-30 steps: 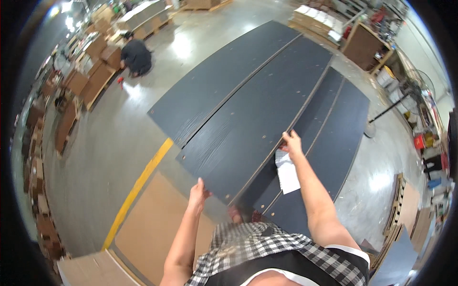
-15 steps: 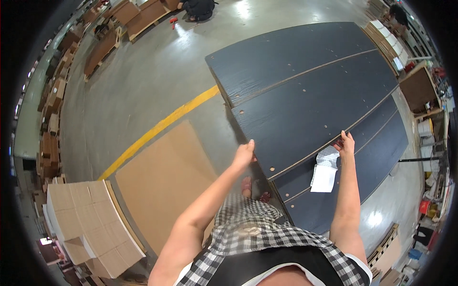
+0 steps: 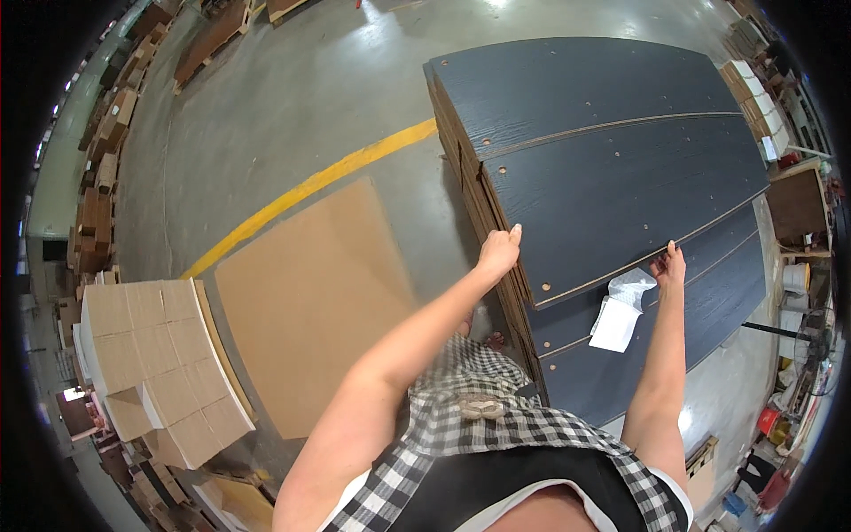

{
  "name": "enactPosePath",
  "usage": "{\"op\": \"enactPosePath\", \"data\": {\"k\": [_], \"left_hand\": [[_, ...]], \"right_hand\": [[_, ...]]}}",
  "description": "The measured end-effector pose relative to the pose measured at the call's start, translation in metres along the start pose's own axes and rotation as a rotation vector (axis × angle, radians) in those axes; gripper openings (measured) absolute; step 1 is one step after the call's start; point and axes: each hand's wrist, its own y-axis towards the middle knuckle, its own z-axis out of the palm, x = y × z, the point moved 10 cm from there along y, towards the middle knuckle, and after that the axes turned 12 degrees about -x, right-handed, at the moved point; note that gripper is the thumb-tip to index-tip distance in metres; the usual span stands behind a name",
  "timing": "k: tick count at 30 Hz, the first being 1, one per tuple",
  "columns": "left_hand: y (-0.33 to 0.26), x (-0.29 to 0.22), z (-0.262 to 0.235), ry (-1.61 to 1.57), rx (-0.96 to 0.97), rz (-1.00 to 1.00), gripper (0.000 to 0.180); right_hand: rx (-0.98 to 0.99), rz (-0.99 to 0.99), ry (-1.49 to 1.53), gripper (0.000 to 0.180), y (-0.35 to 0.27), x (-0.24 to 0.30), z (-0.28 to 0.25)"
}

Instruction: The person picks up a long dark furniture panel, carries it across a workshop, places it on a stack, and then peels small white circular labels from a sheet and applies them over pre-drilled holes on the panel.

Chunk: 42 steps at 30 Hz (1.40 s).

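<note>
A dark blue-grey board with drilled holes lies on top of a stack of similar boards. My left hand is closed around its left end, thumb on top. At the board's near edge, my right hand grips it, fingers underneath and partly hidden. Beside the right hand, a white sheet of paper and a crumpled clear plastic bag lie over the nearer boards. Another dark board lies alongside on the far side.
A flat cardboard sheet lies on the floor to the left, near a yellow floor line. Stacked cartons stand at the lower left. Along the right side are a brown panel and a white bucket.
Both hands keep hold of the board. Its left end now overlaps the nearer boards less tightly, and the view has shifted. The paper and bag sit slightly turned beside my right hand.
</note>
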Motion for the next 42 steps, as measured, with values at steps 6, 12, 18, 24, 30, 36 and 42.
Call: {"op": "enactPosePath", "data": {"k": [6,12,18,24,30,36,42], "left_hand": [[0.001,-0.002,0.010,0.067,0.044,-0.025,0.060],[-0.032,-0.003,0.005,-0.104,-0.182,0.003,0.069],[-0.035,-0.006,0.012,-0.318,-0.246,0.036,0.070],[-0.035,-0.010,0.006,-0.304,-0.257,0.038,0.067],[-0.034,-0.022,0.011,-0.363,-0.191,0.028,0.067],[-0.028,-0.009,0.017,-0.416,0.060,-0.072,0.078],[-0.074,0.110,-0.058,-0.095,0.258,-0.210,0.085]], "right_hand": [[0.014,-0.008,0.164,0.030,-0.006,-0.011,0.009],[0.142,0.034,0.256,0.051,-0.118,-0.070,0.048],[0.162,0.218,0.477,0.048,-0.182,-0.093,0.089],[0.060,0.227,0.524,0.048,-0.195,-0.094,0.095],[0.042,0.098,0.432,0.049,-0.164,-0.108,0.093],[0.004,-0.052,0.360,0.064,-0.178,-0.093,0.047],[-0.456,-0.090,0.418,0.036,-0.219,-0.166,-0.168]]}}
